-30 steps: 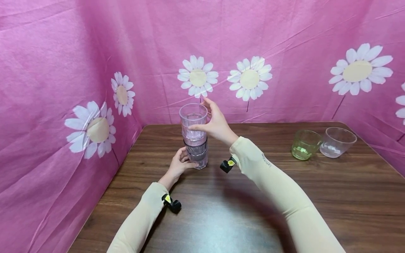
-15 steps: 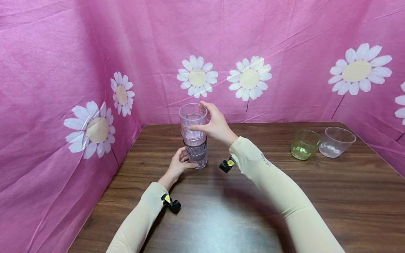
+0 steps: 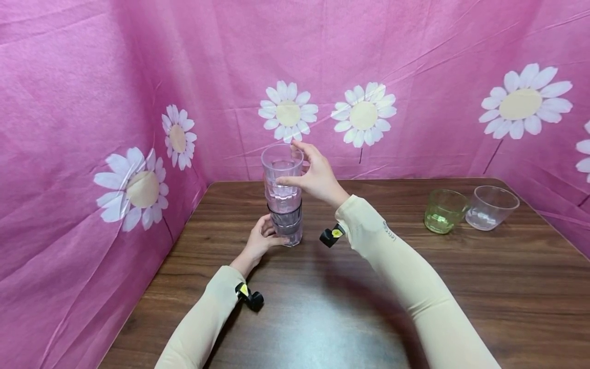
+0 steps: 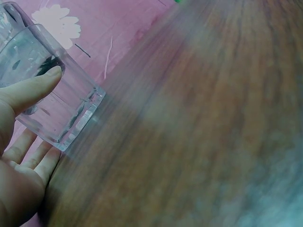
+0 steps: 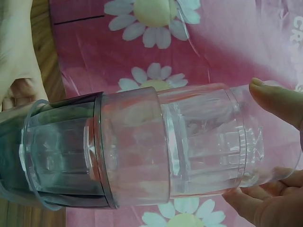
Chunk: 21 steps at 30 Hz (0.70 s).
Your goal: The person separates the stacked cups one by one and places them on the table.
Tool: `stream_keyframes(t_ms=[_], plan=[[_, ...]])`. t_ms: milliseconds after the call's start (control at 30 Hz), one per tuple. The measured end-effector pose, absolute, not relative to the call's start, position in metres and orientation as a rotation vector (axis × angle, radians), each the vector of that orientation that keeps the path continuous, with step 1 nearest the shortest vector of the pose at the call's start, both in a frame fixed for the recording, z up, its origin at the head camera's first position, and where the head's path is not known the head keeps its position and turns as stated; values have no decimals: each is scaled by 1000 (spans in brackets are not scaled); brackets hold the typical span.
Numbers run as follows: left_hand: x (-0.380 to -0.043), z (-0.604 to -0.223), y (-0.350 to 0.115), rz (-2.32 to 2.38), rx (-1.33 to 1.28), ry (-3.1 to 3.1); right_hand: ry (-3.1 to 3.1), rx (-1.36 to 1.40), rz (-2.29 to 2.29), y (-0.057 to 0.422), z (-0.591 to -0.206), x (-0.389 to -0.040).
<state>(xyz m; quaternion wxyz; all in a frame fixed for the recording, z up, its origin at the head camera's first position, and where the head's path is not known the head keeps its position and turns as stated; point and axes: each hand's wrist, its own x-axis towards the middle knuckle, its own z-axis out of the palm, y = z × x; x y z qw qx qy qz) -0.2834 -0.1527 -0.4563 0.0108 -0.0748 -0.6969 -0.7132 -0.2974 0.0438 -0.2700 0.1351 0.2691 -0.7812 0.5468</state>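
Observation:
A tall stack of nested tumblers (image 3: pixel 287 218) stands upright near the back of the table, with a clear one at the bottom, a smoky grey one above it and pinkish ones higher. My left hand (image 3: pixel 256 245) holds the bottom tumbler (image 4: pixel 78 106), thumb in front and fingers behind. At the top, my right hand (image 3: pixel 319 177) grips a clear tumbler (image 3: pixel 271 166) between thumb and fingers. In the right wrist view, the base of that tumbler overlaps the pinkish tumbler (image 5: pixel 137 146) nearest below, and the grey tumbler (image 5: pixel 71 156) sits further down.
At the right on the wooden table (image 3: pixel 369 287) stand a green glass (image 3: pixel 443 212) and a clear glass (image 3: pixel 492 207), side by side. A pink cloth (image 3: pixel 221 61) with white daisies hangs along the back and sides.
My right hand and the top clear tumbler have risen slightly, so the stack reaches higher. The left hand and the two glasses at the right have stayed put.

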Motion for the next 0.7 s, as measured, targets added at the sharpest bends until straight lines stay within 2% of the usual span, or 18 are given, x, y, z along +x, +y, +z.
stream_keyframes(t_ms=[700], plan=[[-284,-459,-152,-2238,-247,-2154,-2134,710,1735,48,-257,-293]])
